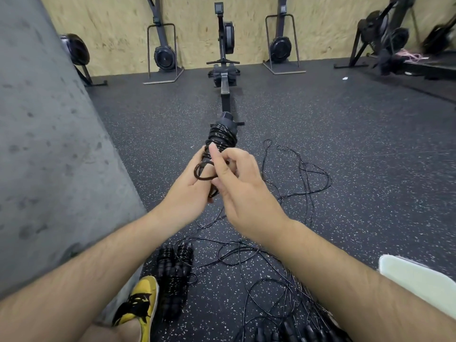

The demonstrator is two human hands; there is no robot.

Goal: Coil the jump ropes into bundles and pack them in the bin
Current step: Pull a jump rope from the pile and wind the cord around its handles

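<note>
Tying off a coiled black jump-rope bundle (222,137).
Left hand (190,186) grips it — right hand (237,178) pinches the loop (202,172) at its six-o'clock end; next, tuck it tight.

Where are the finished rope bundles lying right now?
Head view, lower left: the finished bundles lie on the floor beside the yellow shoe, left of the loose ropes.

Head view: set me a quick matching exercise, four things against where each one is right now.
Things: 1 coiled bundle; 2 loose ropes; 3 finished bundles; 4 rowing machine.
Places: A beside the yellow shoe; B gripped in the left hand; C straight ahead, toward the plywood wall; D tangled across the floor on the right.
Pairs: 1-B, 2-D, 3-A, 4-C.
</note>
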